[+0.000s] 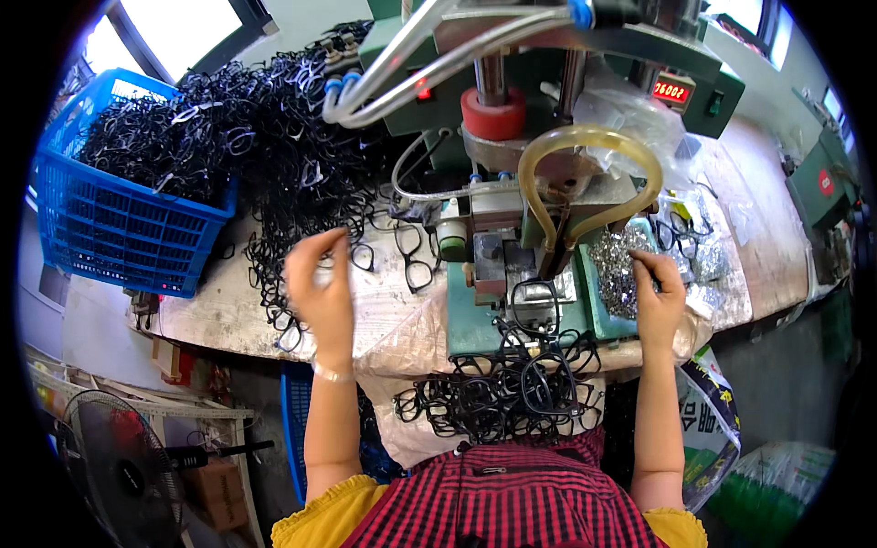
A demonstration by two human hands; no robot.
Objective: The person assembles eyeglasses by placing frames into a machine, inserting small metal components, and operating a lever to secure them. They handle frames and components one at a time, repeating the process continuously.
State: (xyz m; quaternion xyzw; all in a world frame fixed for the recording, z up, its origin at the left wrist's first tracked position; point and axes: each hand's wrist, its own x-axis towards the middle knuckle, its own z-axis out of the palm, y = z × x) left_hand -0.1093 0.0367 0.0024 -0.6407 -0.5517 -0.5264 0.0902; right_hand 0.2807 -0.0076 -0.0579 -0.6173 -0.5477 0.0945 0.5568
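My left hand [322,288] is raised over the left of the table, thumb and fingertips pinched together in a ring with nothing visible in them. Near it lie black eyeglass frames [417,274]. At the teal tray [598,315] of small shiny metal parts [617,269], my right hand [660,297] has its fingertips closed over the right edge; anything between them is too small to make out. Between my hands, a black eyeglass frame [517,315] sits at the fixture of a press machine [493,114], under its head. Touching neither hand, more black frames [475,393] are piled before me.
A blue plastic crate [128,224] heaped with black frames stands tilted at the left, beside a large tangled heap [292,137]. A clear hose [653,173] loops before the press. Bagged parts [708,260] lie at the right. A fan [123,466] stands lower left.
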